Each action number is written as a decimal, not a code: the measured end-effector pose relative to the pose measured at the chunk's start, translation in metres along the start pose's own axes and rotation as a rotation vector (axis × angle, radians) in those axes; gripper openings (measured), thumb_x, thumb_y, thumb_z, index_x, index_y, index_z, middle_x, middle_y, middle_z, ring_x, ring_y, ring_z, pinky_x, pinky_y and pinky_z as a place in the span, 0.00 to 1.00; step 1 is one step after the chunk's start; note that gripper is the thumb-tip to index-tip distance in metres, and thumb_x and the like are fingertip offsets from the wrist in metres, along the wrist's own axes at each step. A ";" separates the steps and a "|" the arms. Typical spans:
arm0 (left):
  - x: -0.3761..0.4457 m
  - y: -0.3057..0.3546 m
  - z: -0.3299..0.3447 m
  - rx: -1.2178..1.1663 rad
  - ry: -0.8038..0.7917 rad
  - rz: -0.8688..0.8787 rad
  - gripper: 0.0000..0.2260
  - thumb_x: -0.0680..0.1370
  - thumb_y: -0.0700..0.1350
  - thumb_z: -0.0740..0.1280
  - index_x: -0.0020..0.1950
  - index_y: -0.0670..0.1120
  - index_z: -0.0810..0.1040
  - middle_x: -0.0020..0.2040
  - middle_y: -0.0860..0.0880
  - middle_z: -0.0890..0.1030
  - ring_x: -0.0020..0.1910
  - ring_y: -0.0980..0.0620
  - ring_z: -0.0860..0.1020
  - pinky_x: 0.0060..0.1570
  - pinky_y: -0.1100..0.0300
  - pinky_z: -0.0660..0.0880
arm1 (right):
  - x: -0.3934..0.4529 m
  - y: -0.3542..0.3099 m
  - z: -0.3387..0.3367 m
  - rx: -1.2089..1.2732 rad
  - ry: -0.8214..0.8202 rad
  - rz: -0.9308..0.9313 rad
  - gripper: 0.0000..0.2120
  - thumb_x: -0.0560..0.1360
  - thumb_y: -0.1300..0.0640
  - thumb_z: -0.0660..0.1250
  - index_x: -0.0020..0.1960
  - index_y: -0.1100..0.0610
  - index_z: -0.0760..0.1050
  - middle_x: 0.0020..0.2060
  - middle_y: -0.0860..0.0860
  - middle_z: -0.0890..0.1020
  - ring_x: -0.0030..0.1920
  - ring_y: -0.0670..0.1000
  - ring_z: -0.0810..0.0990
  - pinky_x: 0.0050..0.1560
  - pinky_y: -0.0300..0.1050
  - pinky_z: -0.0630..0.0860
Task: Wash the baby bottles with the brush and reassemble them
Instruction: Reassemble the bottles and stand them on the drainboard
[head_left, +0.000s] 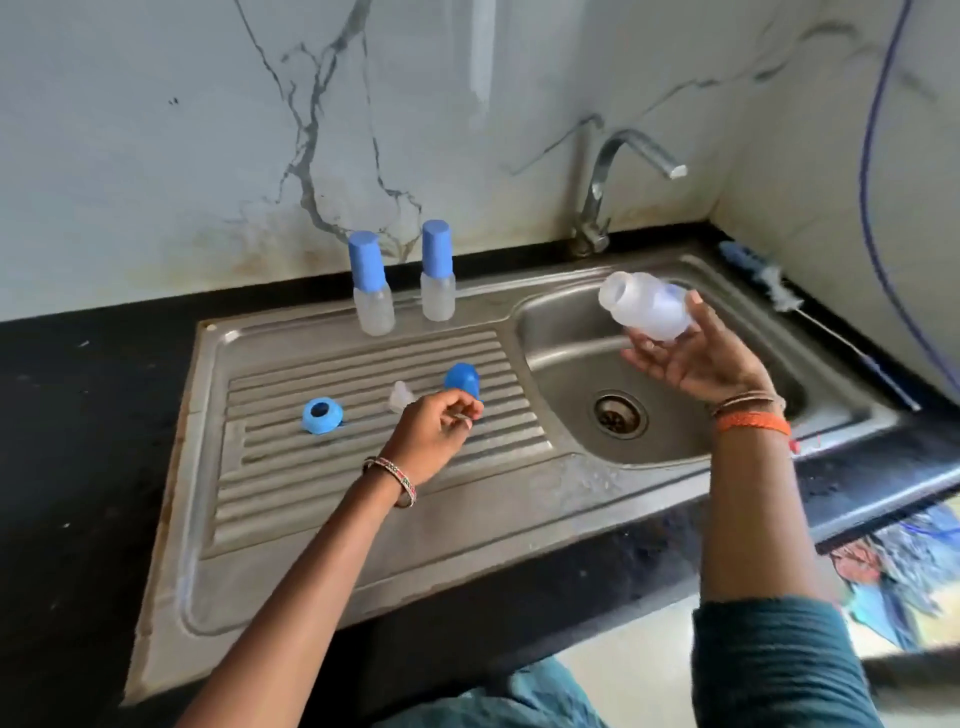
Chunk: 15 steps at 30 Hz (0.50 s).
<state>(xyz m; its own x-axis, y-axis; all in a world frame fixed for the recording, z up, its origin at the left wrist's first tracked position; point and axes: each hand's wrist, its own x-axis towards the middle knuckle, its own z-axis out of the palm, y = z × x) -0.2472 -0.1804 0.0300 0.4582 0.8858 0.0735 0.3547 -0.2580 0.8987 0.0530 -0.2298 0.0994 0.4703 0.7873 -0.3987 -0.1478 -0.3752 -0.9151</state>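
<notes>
At right of centre, the right hand (691, 353) grips the translucent plastic bottle body (647, 306) over the steel basin (571, 364), probably to drain. The left hand (434, 428), fingers curled and seemingly empty, hovers above the blue cap (462, 381), clear teat (399, 396) and blue screw ring (322, 415) laid out for reassembly.

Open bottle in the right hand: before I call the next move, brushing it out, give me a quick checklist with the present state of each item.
1. Open bottle held securely: ok, the right hand grips its body, above the sink basin.
2. Bottle stripped of its top: ok, its neck is bare.
3. Brush within reach: ok, it lies on the counter behind the basin, untouched.
4. Left hand free to take the brush: cannot tell, its fingers are curled over the drainboard and may pinch something small.
5. Loose parts accounted for: ok, blue ring, nipple and blue cap lie on the drainboard.
6. Water running from the tap: not ok, no stream is visible.
</notes>
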 end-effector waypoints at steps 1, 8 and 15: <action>0.001 0.003 0.003 0.001 -0.012 0.000 0.08 0.75 0.30 0.62 0.50 0.37 0.79 0.45 0.48 0.81 0.38 0.71 0.77 0.41 0.77 0.70 | 0.004 0.013 0.001 -0.061 0.030 0.097 0.20 0.73 0.51 0.69 0.61 0.58 0.72 0.53 0.58 0.80 0.49 0.57 0.82 0.54 0.52 0.77; -0.006 0.016 0.001 -0.114 -0.036 -0.023 0.11 0.76 0.32 0.64 0.45 0.49 0.78 0.44 0.52 0.81 0.39 0.65 0.78 0.37 0.74 0.70 | -0.016 0.012 0.004 -0.135 -0.017 -0.051 0.26 0.64 0.51 0.77 0.58 0.59 0.76 0.50 0.58 0.81 0.47 0.56 0.82 0.46 0.51 0.78; -0.026 0.036 0.011 -0.486 -0.155 -0.256 0.08 0.80 0.41 0.62 0.58 0.46 0.74 0.55 0.46 0.79 0.49 0.54 0.78 0.47 0.56 0.77 | -0.047 0.035 0.055 0.358 0.188 -0.171 0.17 0.69 0.55 0.75 0.51 0.58 0.70 0.48 0.58 0.78 0.42 0.54 0.79 0.38 0.45 0.78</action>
<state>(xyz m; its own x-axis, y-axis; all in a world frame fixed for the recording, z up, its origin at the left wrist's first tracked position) -0.2372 -0.2176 0.0559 0.5341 0.8204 -0.2041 0.0712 0.1969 0.9778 -0.0219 -0.2533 0.0828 0.6594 0.7082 -0.2524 -0.3311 -0.0280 -0.9432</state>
